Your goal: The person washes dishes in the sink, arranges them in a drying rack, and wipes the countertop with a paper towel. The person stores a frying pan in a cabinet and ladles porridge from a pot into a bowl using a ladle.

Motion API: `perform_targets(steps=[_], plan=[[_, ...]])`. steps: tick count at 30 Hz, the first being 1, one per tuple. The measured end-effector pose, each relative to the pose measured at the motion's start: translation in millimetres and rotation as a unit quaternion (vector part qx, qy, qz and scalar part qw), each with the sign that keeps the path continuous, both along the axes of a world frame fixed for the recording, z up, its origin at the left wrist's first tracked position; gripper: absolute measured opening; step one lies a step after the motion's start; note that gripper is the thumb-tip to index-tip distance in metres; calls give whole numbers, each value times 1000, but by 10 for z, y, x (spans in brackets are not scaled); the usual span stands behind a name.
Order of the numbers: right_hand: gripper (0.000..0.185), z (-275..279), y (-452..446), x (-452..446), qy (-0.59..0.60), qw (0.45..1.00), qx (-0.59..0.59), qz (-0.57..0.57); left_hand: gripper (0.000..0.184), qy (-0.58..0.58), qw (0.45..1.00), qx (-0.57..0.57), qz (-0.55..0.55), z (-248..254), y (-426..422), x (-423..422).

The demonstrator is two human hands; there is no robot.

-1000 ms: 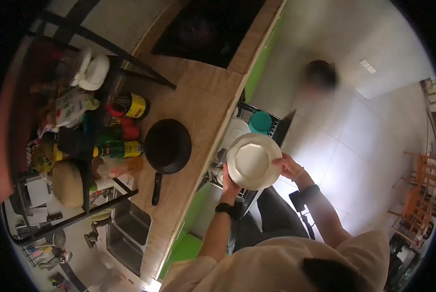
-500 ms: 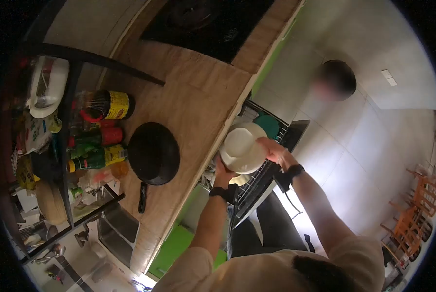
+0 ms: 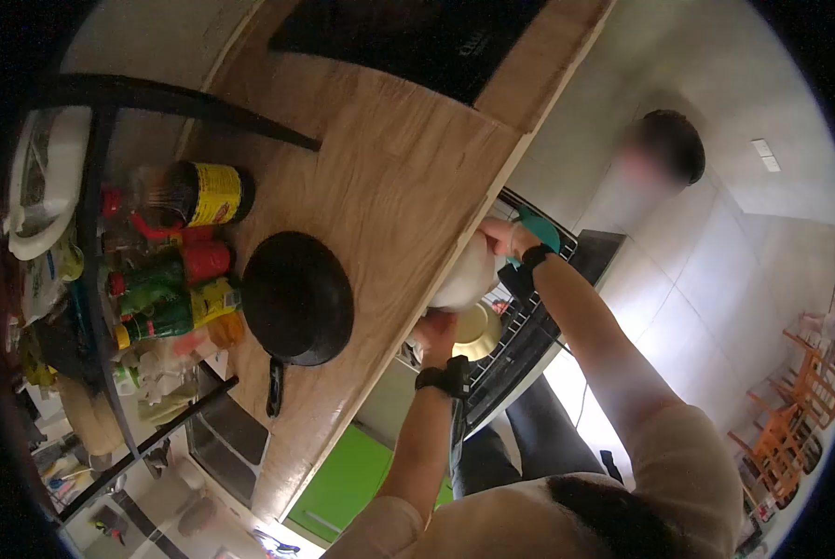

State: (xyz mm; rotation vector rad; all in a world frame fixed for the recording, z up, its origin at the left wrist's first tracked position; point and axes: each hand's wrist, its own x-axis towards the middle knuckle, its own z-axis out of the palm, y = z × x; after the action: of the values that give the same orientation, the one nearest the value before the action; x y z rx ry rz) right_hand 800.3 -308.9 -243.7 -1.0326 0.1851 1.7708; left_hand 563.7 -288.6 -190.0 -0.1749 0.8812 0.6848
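A white bowl-like dish [image 3: 467, 279] is low in the open drawer rack [image 3: 511, 343], partly under the counter's edge. My right hand [image 3: 504, 238] grips its upper rim, beside a teal round container [image 3: 539, 228]. At the dish's lower side is my left hand [image 3: 435, 332], its fingers around the rim and partly hidden. A yellowish bowl [image 3: 476, 332] sits in the rack just right of my left hand. Both wrists wear dark bands.
On the wooden counter [image 3: 390, 186] lies a black frying pan [image 3: 298, 296]. Bottles and jars [image 3: 217, 194] stand on a black-framed shelf at the left. A dark hob [image 3: 408, 37] is at the top, a sink [image 3: 226, 443] at lower left. Orange chairs [image 3: 781, 438] stand far right.
Both hands have lowered the white dish into the drawer, towards the counter side. The yellowish bowl in the rack now shows more. The view has shifted slightly.
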Motion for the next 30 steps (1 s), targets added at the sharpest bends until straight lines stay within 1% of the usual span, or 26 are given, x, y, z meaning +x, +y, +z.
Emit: perform_targets(steps=[1, 2, 3, 4, 5, 6, 7, 8, 9, 11, 12, 15, 16, 19, 20, 21, 22, 23, 24, 27, 28, 29, 30], plan=[[31, -159, 67, 6, -5, 1000, -14, -3, 40, -19, 999, -9, 24, 63, -35, 35], [35, -453, 113, 20, 37, 999, -25, -11, 38, -57, 997, 14, 52, -77, -92, 1], [38, -951, 102, 60, -136, 987, 82, 23, 35, -61, 996, 13, 59, -113, -170, 35], [42, -1510, 51, 104, -303, 933, 187, 56, 33, -65, 996, 11, 66, -136, -268, 82], [47, -1189, 56, 149, -398, 887, 174, 157, 31, -70, 995, 11, 74, -172, -373, 138], [53, -831, 62, 195, -494, 813, 163, 262, 29, -75, 994, 10, 83, -213, -486, 191], [58, -419, 75, 240, -570, 726, 157, 352, 28, -78, 993, 10, 92, -246, -605, 247], [58, -167, 107, 253, -603, 674, 147, 400, 27, -69, 990, -27, 119, -272, -717, 338], [57, -75, 133, 256, -634, 619, 134, 445, 26, -61, 986, -64, 143, -300, -810, 430], [55, 1, 176, 223, -646, 594, 75, 475, 27, -71, 987, -67, 125, -326, -961, 512], [54, 20, 182, 195, -649, 581, 46, 490, 25, -56, 990, -49, 121, -239, -1026, 553], [51, 91, 158, 229, -630, 592, 46, 501, 25, 24, 994, -80, 64, -76, -1134, 611], [53, -250, 132, 229, -660, 564, 86, 489, 27, 4, 996, -90, 21, 7, -1109, 593], [54, 117, 61, 265, -678, 568, 93, 457, 32, 55, 990, -121, -55, 187, -1025, 480], [55, 75, 59, 251, -604, 697, 139, 360, 37, 36, 994, -76, -73, 210, -1050, 435], [54, 45, 49, 267, -612, 690, 122, 368, 37, 41, 992, -79, -84, 239, -1060, 365], [54, 16, 30, 277, -602, 700, 89, 373, 38, 46, 991, -82, -96, 271, -1057, 274], [53, 131, 37, 280, -586, 717, 59, 374, 38, 51, 989, -85, -108, 310, -1052, 184], [53, 257, 55, 281, -567, 735, 28, 371, 40, 74, 988, -66, -117, 407, -1025, 126], [54, 541, 97, 240, -515, 786, -23, 343, 52, 102, 983, -51, -145, 819, -820, -69], [54, 481, 97, 208, -495, 809, -18, 315, 58, 124, 981, -12, -146, 878, -765, -153], [54, 404, 91, 160, -474, 832, -13, 288, 59, 125, 979, -22, -161, 891, -710, -289], [55, 297, 80, 103, -451, 853, -8, 261, 60, 144, 973, -5, -181, 955, -630, -370]])
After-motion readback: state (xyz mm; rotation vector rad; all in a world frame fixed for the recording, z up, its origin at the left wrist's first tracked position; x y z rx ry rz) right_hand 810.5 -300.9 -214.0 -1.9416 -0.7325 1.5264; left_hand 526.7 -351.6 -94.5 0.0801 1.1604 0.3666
